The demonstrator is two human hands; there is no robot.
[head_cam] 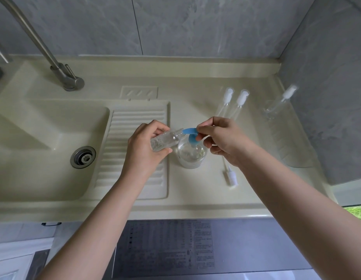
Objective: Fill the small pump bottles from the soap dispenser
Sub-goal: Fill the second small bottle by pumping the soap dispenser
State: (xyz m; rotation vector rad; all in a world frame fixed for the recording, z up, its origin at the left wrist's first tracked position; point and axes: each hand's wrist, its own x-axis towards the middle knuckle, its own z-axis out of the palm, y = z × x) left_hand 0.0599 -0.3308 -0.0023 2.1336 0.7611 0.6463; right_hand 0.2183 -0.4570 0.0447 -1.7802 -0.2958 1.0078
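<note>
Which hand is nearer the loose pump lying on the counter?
Right. The right hand presses the dispenser's blue pump head, directly above the loose pump. The left hand holds the small bottle across the dispenser.

Small open bottle in left hand, mouth at blue dispenser spout under right hand.

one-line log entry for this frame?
step: filling | left hand: holds small bottle, tilted, mouth at spout | right hand: on blue pump of dispenser | loose pump: on counter
</note>
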